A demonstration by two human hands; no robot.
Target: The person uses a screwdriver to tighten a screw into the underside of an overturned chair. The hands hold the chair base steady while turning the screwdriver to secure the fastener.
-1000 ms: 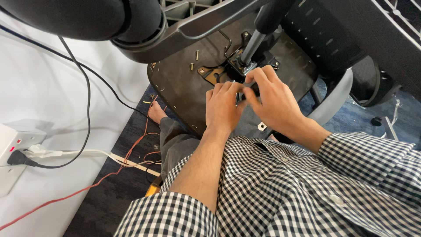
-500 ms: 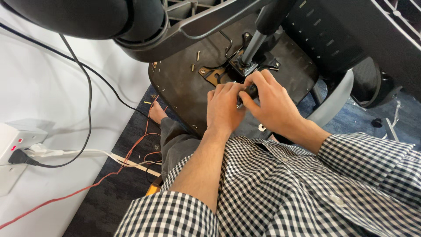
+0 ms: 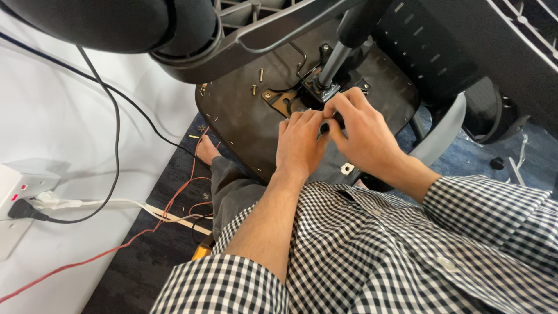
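Both hands together on upturned chair seat underside (image 3: 244, 125), just below gas-lift column (image 3: 334, 61). Left hand (image 3: 299, 145) and right hand (image 3: 363, 131) pinching small dark part (image 3: 337, 122); grip hidden. Column axis rising away, right hand nearer.

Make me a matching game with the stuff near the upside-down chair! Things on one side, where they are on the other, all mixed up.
Things:
1. loose screws
2. red wire
3. power strip
4. both hands (left hand, right hand)

Places:
A. at the picture's left edge, with plugs in it
B. lying on the chair's dark underside
C. together at the metal bracket under the chair post
D. trailing across the floor

Pairs: 1-B, 2-D, 3-A, 4-C
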